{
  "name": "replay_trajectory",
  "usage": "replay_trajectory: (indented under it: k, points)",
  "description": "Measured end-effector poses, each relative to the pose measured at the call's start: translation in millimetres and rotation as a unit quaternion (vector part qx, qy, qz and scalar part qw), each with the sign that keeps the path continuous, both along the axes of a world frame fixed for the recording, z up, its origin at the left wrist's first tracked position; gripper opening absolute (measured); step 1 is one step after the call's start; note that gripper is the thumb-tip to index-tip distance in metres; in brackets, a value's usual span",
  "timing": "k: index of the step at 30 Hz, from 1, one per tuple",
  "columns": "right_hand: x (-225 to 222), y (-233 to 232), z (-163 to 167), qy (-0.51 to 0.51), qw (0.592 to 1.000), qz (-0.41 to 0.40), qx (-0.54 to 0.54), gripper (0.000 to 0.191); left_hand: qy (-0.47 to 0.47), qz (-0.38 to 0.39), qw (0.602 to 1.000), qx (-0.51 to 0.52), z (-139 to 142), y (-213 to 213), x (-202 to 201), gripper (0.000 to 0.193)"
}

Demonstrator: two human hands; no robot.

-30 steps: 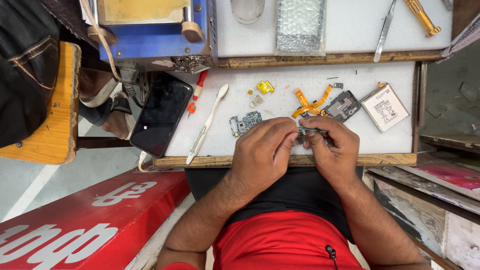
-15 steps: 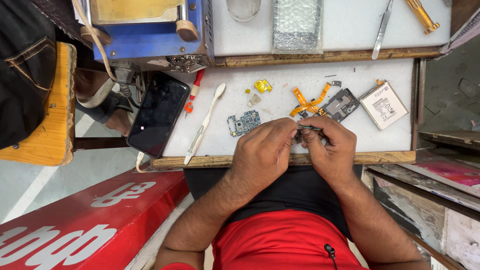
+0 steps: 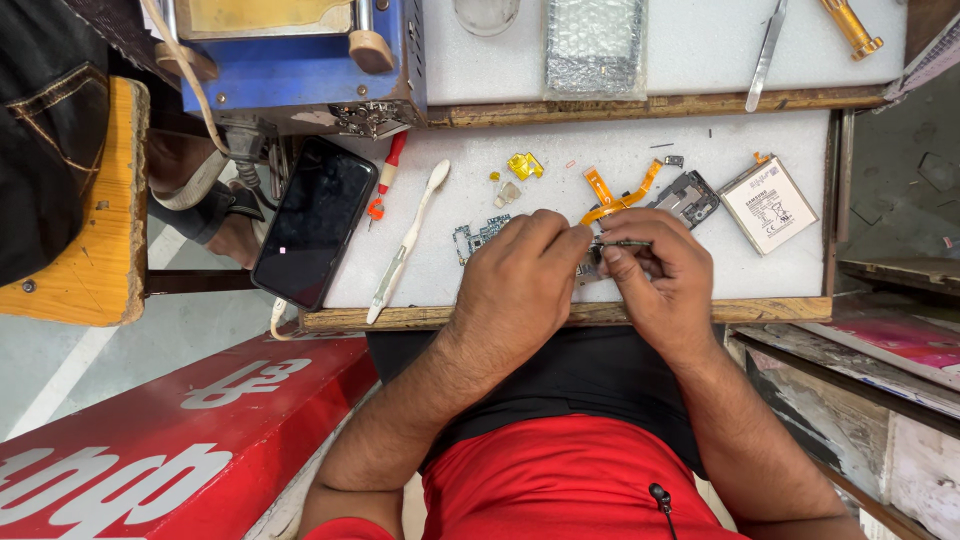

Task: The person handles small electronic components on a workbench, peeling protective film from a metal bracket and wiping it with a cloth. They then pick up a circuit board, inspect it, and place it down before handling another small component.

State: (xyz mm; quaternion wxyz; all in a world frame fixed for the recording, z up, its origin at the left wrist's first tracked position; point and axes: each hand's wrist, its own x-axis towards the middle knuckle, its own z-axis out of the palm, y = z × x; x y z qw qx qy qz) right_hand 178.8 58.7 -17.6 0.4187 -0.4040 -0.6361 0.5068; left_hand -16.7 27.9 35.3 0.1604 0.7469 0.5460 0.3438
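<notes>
Both hands meet over the front of a white work surface (image 3: 620, 160). My left hand (image 3: 520, 275) pinches a small phone circuit part (image 3: 590, 265), mostly hidden under the fingers. My right hand (image 3: 660, 280) grips a thin metal tool (image 3: 625, 243) whose tip points left onto that part. Just beyond the fingers lie an orange flex cable (image 3: 615, 195), a small circuit board (image 3: 478, 236) and a dark metal frame piece (image 3: 688, 198).
A white toothbrush (image 3: 408, 243), a red-handled tool (image 3: 385, 180) and a black phone (image 3: 314, 222) lie at the left. A white battery (image 3: 768, 204) sits at the right. A blue machine (image 3: 300, 60), bubble wrap (image 3: 594, 45), tweezers (image 3: 767, 42) and a gold tool (image 3: 853, 28) are behind.
The hands stay together on the small part, with only slight finger shifts. Nothing else on the surface has moved.
</notes>
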Motion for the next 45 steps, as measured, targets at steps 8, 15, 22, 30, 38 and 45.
replay_trajectory:
  k: [8,15,22,30,38,45]
  points:
    - [-3,-4,-1,-0.087,0.996,-0.008,0.019,0.01,0.032,-0.01,0.999,-0.025,2,1,-1,0.026]
    - [-1,-3,-1,-0.149,0.985,-0.031,0.084,0.014,0.04,-0.017,0.999,-0.001,2,3,-3,0.028]
    - [4,-5,-8,-0.084,0.996,-0.03,-0.006,0.018,0.007,-0.025,1.0,0.015,-5,4,-3,0.031]
    - [10,-5,-16,0.019,0.997,-0.024,-0.07,0.018,-0.07,0.002,0.998,0.003,-11,3,5,0.027]
    - [12,-5,-15,0.026,0.995,-0.028,-0.088,0.017,-0.103,0.01,0.995,0.012,-8,6,10,0.029]
    - [14,-5,-17,0.017,0.996,-0.036,-0.085,0.015,-0.079,0.008,0.997,0.007,-8,2,10,0.029]
